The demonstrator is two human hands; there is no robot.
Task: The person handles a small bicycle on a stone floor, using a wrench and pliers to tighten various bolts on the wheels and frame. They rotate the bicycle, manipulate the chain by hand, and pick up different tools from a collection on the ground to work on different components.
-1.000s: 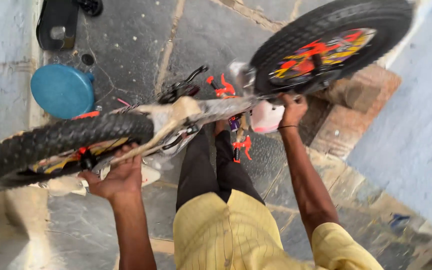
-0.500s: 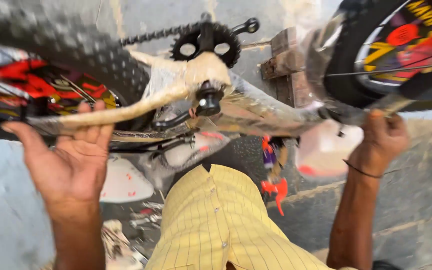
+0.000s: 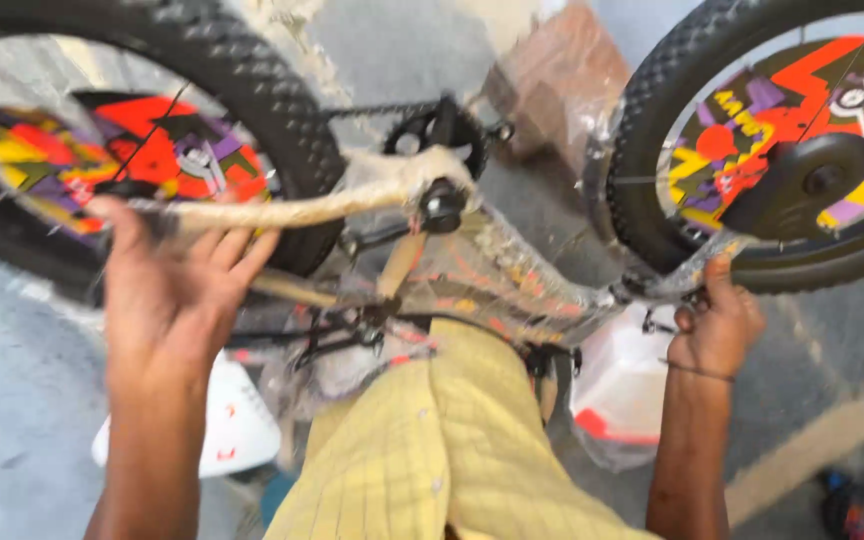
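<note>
Bicycle frame (image 3: 472,270) upside down between wheels; left hand (image 3: 177,290) left, right hand (image 3: 717,325) right.

I am wearing a pale yellow shirt (image 3: 432,450) with a fine checked weave, and a small light button is showing near its lower edge. Both my forearms are showing bare, with no sleeve reaching them. My right hand (image 3: 717,325) is carrying a thin dark band at the wrist. My left hand (image 3: 177,290) is wearing nothing.
</note>
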